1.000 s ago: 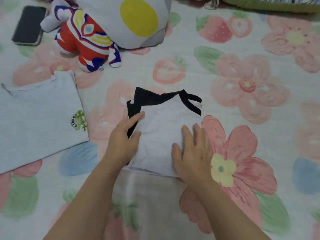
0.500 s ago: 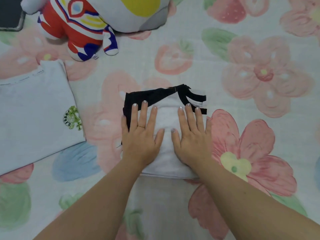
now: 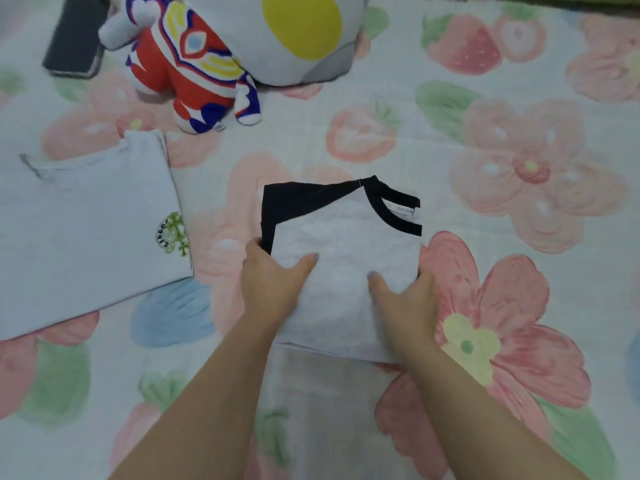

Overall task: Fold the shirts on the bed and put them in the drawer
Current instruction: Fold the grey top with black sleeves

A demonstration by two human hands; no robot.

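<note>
A folded white shirt with black sleeve and collar trim [image 3: 346, 233] lies in the middle of the flowered bed sheet [image 3: 519, 133]. My left hand [image 3: 273, 282] grips its left edge, thumb on top and fingers tucked under the fabric. My right hand [image 3: 405, 299] grips the right edge the same way, thumb on top. A second folded white shirt with a small green emblem [image 3: 86, 230] lies flat at the left, apart from both hands.
A red, white and blue plush toy [image 3: 187, 71] and a grey cushion with a yellow spot [image 3: 298, 32] sit at the top. A dark phone [image 3: 76, 36] lies at the top left. No drawer is in view.
Both hands were pressing flat on top of the black-trimmed shirt. They have slid out to its left and right edges and now grip it with fingers underneath.
</note>
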